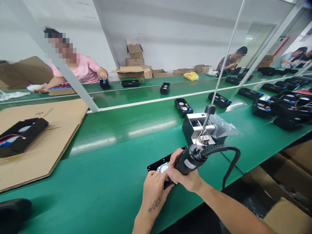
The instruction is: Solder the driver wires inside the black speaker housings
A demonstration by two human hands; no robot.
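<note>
From the head view: a black speaker panel (153, 167) lying on the counter directly in front of the person, its round silver cone (163, 168) facing up, long axis rising across the view toward the right, its right end partly hidden beneath both hands. Left hand (154, 191) open on the panel's near side, fingers spread over it, no clear clench. Right hand (182, 174) just above the panel, closed firmly round the barrel of a corded electric screwdriver (188, 162), tool tilted down toward the panel, tip hidden behind the fingers. Thin wire hook (201, 136) at the tool's upper end, black cord (219, 149) curving away right. Underneath, a glossy green counter (109, 175), with a black-and-white control unit (197, 128) and a clear plastic bag (225, 125) just beyond the hands. Off to the left, a cardboard sheet (60, 120) under another black speaker unit (21, 136). Farther away, across a second green counter, a person in a pink top (78, 70), with cardboard boxes (134, 58) stacked against a white wall (170, 29).
</note>
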